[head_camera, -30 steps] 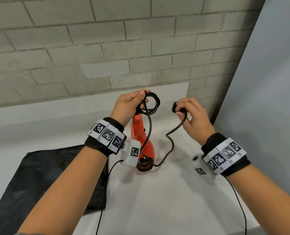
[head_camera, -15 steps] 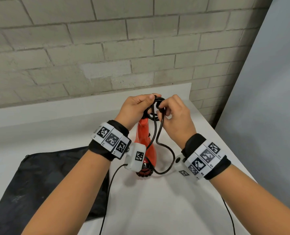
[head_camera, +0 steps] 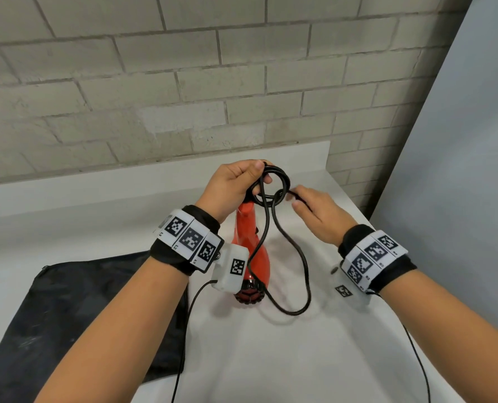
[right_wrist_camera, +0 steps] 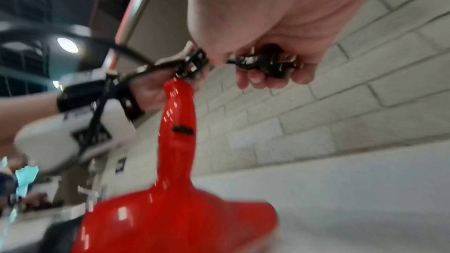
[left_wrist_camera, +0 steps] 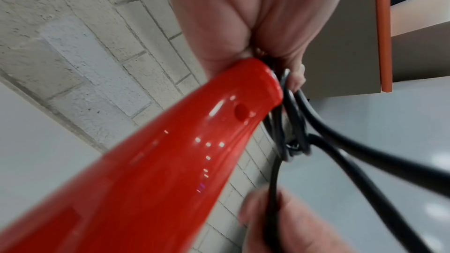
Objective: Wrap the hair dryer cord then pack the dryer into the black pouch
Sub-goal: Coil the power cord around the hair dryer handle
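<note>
Black cord [head_camera: 271,184] coils in left hand [head_camera: 230,187], apparently.

The head camera looks down and forward from above at both arms, the white worktop [head_camera: 271,359] and the brick wall [head_camera: 184,82] behind. The left wrist camera sits very close under the left hand [left_wrist_camera: 243,16] and looks up along the red hair dryer [left_wrist_camera: 158,161]. The right wrist camera looks up from low beside the right hand [right_wrist_camera: 280,16]. All three views share the dryer, the black cord [head_camera: 271,181] and the wall.
</note>
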The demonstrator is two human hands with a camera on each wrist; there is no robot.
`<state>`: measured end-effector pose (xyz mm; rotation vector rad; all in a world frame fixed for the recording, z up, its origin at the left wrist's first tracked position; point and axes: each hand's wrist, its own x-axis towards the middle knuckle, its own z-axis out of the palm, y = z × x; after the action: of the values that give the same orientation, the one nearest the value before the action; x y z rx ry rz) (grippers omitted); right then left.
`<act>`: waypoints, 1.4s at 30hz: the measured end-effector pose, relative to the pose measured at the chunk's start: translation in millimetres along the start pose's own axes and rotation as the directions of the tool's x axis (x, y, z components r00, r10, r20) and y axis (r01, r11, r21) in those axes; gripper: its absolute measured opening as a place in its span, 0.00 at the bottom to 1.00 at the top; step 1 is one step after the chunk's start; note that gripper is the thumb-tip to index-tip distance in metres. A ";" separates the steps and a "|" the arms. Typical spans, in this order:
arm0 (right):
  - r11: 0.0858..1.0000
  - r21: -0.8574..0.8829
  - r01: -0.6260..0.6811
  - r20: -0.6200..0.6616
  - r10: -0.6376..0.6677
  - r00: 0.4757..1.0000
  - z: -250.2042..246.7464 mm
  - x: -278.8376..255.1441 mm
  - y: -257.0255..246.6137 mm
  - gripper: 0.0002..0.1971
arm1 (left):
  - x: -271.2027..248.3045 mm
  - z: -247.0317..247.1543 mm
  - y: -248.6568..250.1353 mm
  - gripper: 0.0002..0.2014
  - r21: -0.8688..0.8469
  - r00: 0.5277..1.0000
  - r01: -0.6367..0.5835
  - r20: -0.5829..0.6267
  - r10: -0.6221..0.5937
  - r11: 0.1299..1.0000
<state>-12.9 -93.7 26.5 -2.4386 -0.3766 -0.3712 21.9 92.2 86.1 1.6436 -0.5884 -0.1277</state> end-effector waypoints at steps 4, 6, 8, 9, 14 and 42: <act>0.858 -0.318 -0.403 0.133 0.462 0.877 9.4 -12.4 47.0 0.13 | -1.1 2.7 1.6 0.13 0.004 1.000 0.002 0.013 -0.002 1.000; 0.688 -0.588 -0.426 0.297 0.674 0.677 15.4 -18.8 59.8 0.15 | -1.5 1.3 0.9 0.15 0.007 1.000 0.003 0.003 -0.003 1.000; 0.648 -0.683 -0.337 0.381 0.709 0.593 18.7 -23.4 59.4 0.17 | -1.7 -2.0 -0.1 0.16 0.001 1.000 0.006 -0.012 -0.006 1.000; 0.686 -0.638 -0.349 0.394 0.681 0.617 17.4 -23.1 53.1 0.18 | -1.7 -3.8 -1.0 0.17 -0.003 1.000 0.007 -0.018 -0.007 1.000; 0.951 0.115 -0.288 0.268 0.250 0.931 10.8 -3.7 -0.1 0.25 | -0.9 -6.0 -3.4 0.18 0.006 1.000 0.009 -0.022 -0.009 1.000; 0.948 0.281 -0.148 0.125 0.116 0.985 20.3 12.3 -22.7 0.22 | -0.2 -2.2 5.0 0.18 -0.102 0.995 0.086 0.066 -0.079 0.991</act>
<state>-6.1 -61.6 27.9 -2.1858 -0.2883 -0.1165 21.2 94.0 91.2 1.5672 -0.5515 -0.2662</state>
